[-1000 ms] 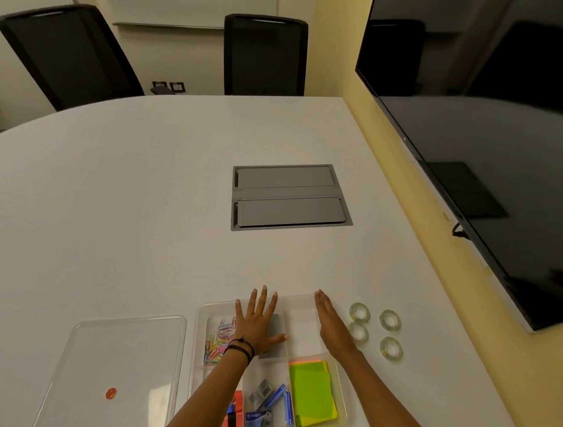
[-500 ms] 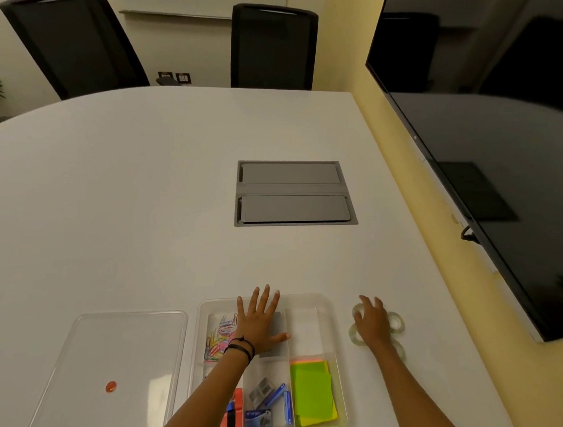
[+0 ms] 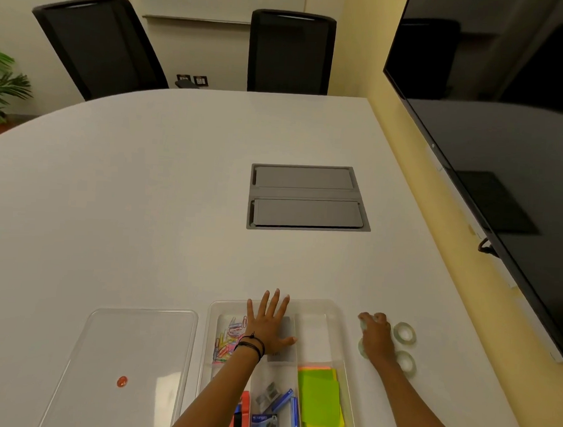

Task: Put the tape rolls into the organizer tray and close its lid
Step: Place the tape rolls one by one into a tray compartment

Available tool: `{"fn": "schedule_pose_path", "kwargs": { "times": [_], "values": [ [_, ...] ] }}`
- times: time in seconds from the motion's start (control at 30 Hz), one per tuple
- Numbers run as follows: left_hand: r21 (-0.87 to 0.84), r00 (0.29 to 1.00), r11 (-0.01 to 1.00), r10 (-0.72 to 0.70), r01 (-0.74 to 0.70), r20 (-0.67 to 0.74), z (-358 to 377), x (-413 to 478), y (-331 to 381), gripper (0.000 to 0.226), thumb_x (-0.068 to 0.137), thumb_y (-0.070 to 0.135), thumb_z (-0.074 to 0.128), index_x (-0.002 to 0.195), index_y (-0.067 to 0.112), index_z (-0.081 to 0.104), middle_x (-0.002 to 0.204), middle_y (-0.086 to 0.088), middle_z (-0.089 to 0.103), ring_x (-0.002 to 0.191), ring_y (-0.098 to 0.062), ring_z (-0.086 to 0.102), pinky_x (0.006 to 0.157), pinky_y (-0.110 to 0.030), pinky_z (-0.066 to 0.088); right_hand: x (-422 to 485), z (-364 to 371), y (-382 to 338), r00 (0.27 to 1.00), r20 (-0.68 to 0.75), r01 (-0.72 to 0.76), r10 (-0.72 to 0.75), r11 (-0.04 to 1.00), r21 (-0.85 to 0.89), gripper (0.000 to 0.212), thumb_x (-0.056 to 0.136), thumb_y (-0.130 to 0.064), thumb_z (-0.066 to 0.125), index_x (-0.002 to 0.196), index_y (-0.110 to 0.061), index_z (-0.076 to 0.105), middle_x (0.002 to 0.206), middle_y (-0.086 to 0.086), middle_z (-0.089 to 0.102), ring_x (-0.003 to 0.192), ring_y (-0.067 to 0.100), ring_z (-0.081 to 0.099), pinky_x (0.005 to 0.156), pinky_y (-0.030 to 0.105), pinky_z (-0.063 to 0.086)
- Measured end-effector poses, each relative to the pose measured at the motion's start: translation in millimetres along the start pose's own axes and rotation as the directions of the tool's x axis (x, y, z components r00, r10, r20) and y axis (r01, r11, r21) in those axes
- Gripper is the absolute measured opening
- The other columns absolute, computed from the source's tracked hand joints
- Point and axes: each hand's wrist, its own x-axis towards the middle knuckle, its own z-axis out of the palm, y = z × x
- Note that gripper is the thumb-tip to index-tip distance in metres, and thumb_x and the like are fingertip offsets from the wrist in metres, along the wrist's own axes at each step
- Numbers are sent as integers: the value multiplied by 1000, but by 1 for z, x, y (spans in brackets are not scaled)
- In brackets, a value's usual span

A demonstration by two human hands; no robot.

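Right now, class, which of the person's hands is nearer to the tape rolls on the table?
The right. The right hand lies over the tape rolls, covering two of them. The left hand rests flat in the organizer tray, apart from the rolls.

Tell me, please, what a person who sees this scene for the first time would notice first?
Probably the clear plastic organizer tray at the near edge, with bright green sticky notes and coloured paper clips. The left hand lies flat on it; the right hand covers small clear tape rolls just right of it. The clear flat lid lies left.
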Motion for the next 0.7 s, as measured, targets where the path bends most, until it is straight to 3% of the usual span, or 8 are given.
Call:
{"fn": "schedule_pose_path", "kwargs": {
  "times": [0.1,0.3,0.43,0.57,0.7],
  "values": [
    [-14,1000,1000,-8,8,13,-1,0,1,96,81,67,43,146,25,-15,154,-4,-22,141,-28,-19,108,-59,-12,-1,1,-1,1000,-15,-15,14,999,-46,43,81,12,42,113,-12,57,118,21,46,104,36,47,83,41,47],
    [-14,1000,1000,-4,4,7,-3,-1,1,99,80,68,44,145,24,-16,154,-5,-22,141,-28,-19,108,-59,-12,-4,-4,-4,999,23,-33,35,997,-71,35,84,4,46,115,-10,54,118,22,44,106,35,46,83,39,47],
    [-19,1000,1000,0,0,18,-3,0,0,102,78,71,44,145,24,-16,154,-5,-22,141,-28,-20,107,-60,-13,-2,-9,-3,999,41,-30,32,999,-46,38,83,9,41,114,-9,53,117,21,43,104,34,46,85,36,46],
    [-15,1000,1000,-3,3,16,-3,-2,1,103,77,71,45,145,24,-16,154,-5,-23,141,-28,-20,107,-60,-13,3,-24,-8,992,14,-128,127,974,186,33,84,2,51,116,-6,50,119,28,42,102,43,50,90,44,46],
    [-11,1000,1000,3,-3,4,-2,-1,1,103,77,72,45,145,24,-16,154,-5,-23,141,-29,-19,107,-60,-13,4,-45,-31,981,-20,-160,195,853,496,33,86,-8,54,118,-5,48,119,26,49,100,40,53,78,35,43]
  ]
}}
